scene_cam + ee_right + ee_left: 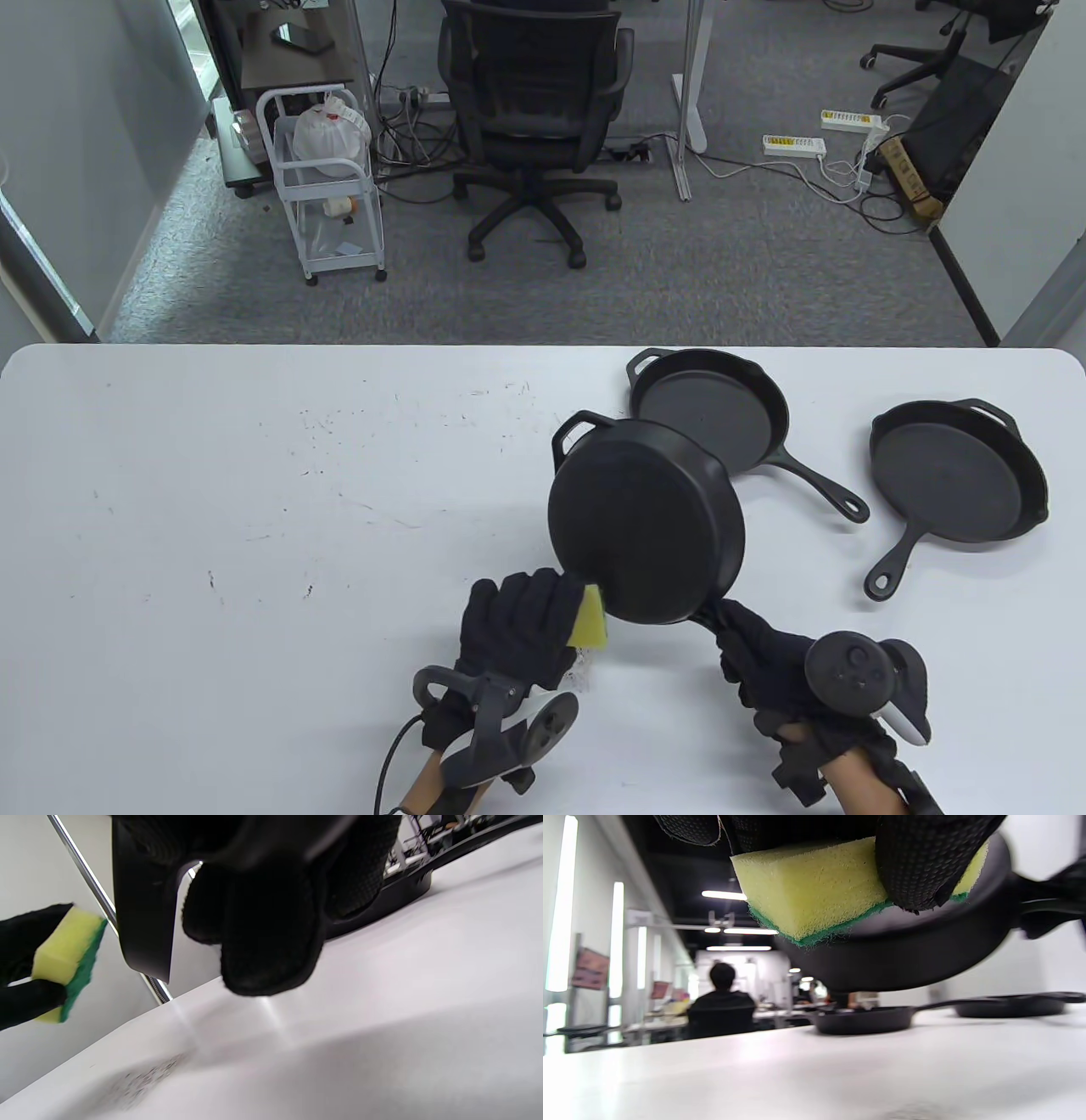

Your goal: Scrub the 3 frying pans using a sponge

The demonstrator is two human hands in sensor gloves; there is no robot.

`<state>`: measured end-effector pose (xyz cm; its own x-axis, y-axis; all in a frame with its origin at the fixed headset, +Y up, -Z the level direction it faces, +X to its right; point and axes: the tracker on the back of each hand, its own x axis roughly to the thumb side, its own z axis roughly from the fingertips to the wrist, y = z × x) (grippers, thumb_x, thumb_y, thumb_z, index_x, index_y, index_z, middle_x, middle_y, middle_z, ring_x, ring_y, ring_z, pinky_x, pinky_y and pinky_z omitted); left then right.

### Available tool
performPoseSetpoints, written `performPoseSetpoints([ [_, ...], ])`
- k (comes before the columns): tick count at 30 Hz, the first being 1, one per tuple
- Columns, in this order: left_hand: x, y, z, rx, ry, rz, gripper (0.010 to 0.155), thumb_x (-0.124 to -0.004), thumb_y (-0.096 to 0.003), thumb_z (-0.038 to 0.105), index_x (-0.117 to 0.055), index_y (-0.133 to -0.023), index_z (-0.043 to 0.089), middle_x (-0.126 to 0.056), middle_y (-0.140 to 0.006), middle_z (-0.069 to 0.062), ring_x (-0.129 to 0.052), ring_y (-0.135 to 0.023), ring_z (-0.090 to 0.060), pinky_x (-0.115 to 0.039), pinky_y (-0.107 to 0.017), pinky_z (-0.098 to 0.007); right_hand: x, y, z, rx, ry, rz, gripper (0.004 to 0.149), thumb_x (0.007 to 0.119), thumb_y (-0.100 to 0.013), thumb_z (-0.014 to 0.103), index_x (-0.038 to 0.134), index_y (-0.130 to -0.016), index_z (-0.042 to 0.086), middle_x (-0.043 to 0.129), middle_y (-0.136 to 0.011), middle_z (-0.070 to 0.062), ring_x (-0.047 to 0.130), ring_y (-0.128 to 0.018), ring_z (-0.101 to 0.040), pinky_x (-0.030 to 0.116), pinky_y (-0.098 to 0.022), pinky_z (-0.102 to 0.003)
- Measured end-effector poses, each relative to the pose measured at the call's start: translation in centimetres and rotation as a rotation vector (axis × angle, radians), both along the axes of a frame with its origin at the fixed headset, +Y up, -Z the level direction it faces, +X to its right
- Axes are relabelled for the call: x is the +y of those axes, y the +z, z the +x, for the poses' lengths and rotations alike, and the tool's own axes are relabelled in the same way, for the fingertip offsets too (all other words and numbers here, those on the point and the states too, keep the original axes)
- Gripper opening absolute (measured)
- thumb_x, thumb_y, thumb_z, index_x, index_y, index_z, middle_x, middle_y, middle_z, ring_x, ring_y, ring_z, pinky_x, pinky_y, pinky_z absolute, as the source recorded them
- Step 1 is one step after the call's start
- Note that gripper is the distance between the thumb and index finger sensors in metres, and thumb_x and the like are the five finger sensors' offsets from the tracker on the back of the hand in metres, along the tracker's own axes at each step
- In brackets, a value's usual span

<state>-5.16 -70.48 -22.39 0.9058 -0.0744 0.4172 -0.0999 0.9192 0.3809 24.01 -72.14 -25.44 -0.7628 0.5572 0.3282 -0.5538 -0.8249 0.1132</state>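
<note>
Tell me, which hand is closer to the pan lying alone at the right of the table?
The right hand. It grips the raised pan by its handle, just below and left of the far-right pan. The left hand, pinching the sponge, sits farther left.

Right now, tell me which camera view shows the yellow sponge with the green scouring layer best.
The left wrist view: the yellow sponge with the green scouring layer fills the frame, both layers clear, pinched by the left hand. The right wrist view shows it smaller, at the left edge. The table view shows only a yellow corner beside the lifted black cast-iron frying pan.
</note>
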Motion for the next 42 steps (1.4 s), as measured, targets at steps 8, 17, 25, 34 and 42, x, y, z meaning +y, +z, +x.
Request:
performPoseSetpoints([
  [8, 2.9, 1.6, -0.3, 0.035, 0.151, 0.181, 0.082, -0.081, -0.0452, 0.053, -0.048, -0.117, 0.030, -0.052, -0.122, -0.008, -0.060, -0.109, -0.034, -0.047, -0.080, -0.064, 0.0, 1.6, -3.6, 0.177, 0.171, 0.054, 0.051, 0.081, -0.042, 0.042, 0.087, -0.087, 0.019, 0.111, -0.045, 0.003, 0.112, -0.012, -0.016, 0.092, -0.043, -0.044],
  [17, 0.7, -2.1, -5.6, 0.308, 0.178, -0.033, 0.081, -0.083, -0.0464, 0.049, -0.053, -0.117, 0.021, -0.071, -0.114, -0.010, -0.078, -0.099, -0.036, -0.058, -0.076, -0.064, 0.2, 1.4, -2.1, 0.130, 0.070, 0.019, 0.051, 0.080, -0.043, 0.041, 0.086, -0.087, 0.017, 0.111, -0.045, 0.002, 0.112, -0.010, -0.016, 0.092, -0.041, -0.045],
  [25, 0.2, -0.2, -0.3, 0.049, 0.065, 0.023, 0.082, -0.087, -0.0428, 0.051, -0.057, -0.115, 0.027, -0.071, -0.115, -0.006, -0.079, -0.100, -0.031, -0.060, -0.077, -0.062, -0.2, 1.0, -0.8, 0.041, -0.094, -0.052, 0.051, 0.081, -0.043, 0.041, 0.086, -0.087, 0.015, 0.110, -0.045, 0.001, 0.111, -0.009, -0.017, 0.092, -0.041, -0.046],
  [34, 3.3, 1.0, -0.9, 0.151, 0.088, 0.170, 0.079, -0.078, -0.0476, 0.050, -0.047, -0.118, 0.030, -0.055, -0.123, -0.008, -0.065, -0.109, -0.037, -0.050, -0.079, -0.065, -0.7, 1.6, -3.9, 0.234, 0.056, -0.100, 0.052, 0.083, -0.042, 0.042, 0.087, -0.087, 0.018, 0.111, -0.044, 0.002, 0.111, -0.009, -0.016, 0.092, -0.041, -0.045],
  [42, 0.9, -2.3, -5.2, 0.369, 0.154, -0.065, 0.082, -0.082, -0.0466, 0.047, -0.054, -0.117, 0.017, -0.072, -0.114, -0.013, -0.080, -0.097, -0.038, -0.056, -0.075, -0.066, 0.1, 1.5, -1.4, 0.108, -0.035, -0.066, 0.051, 0.083, -0.042, 0.042, 0.087, -0.087, 0.017, 0.111, -0.044, 0.002, 0.111, -0.009, -0.017, 0.091, -0.041, -0.045],
])
